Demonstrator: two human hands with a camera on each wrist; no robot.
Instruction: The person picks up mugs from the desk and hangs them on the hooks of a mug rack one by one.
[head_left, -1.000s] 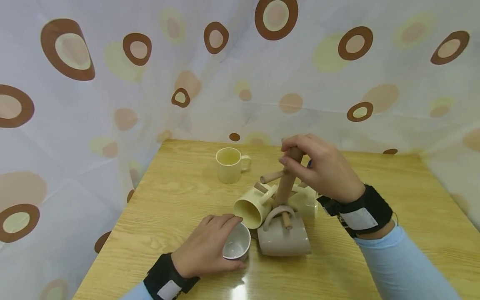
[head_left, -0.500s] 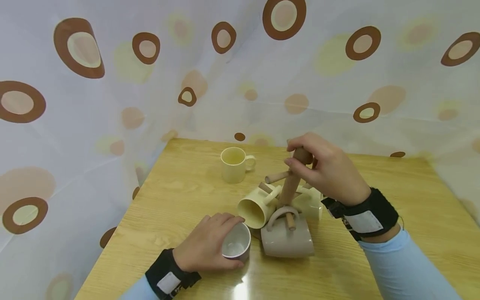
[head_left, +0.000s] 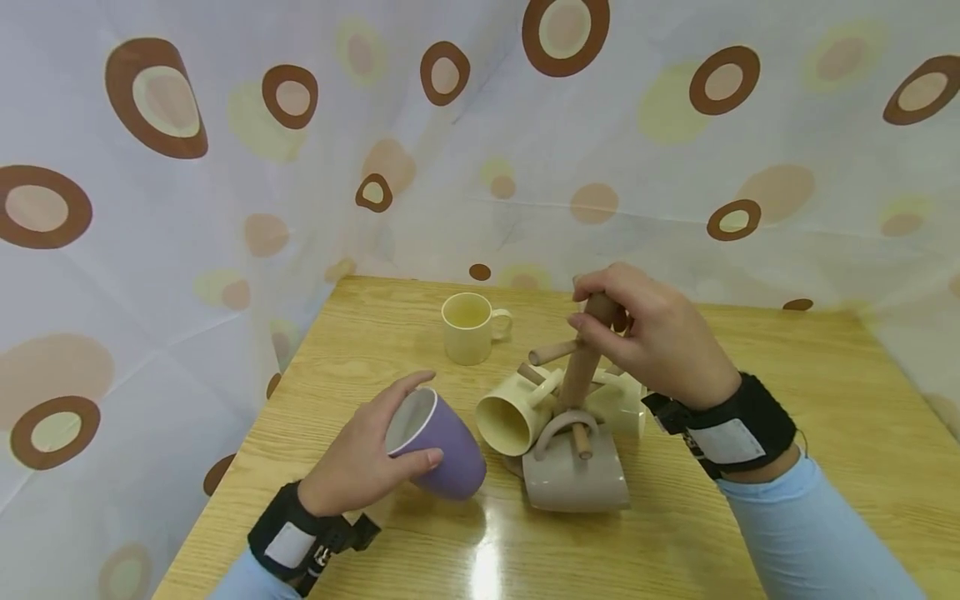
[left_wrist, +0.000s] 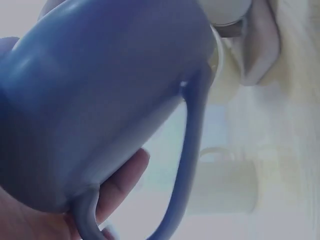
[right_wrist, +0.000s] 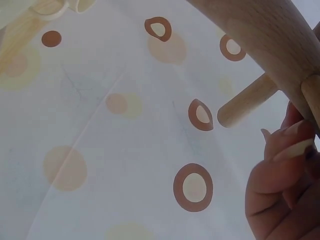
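A purple mug with a white inside is gripped by my left hand, thumb along its near side. It leans, mouth toward upper left, over the front of the table. In the left wrist view the mug shows its handle pointing away from the palm. My right hand holds the top of a wooden mug tree. From its lower pegs hang a grey mug, a cream mug and another cream mug behind. An upper peg pointing left is bare.
One cream mug stands upright at the back of the wooden table, handle to the right. A spotted white curtain hangs behind and at the sides.
My left hand has drawn the mug left and tilted it, so its purple side and base now show. The right hand keeps its hold on the mug tree's top.
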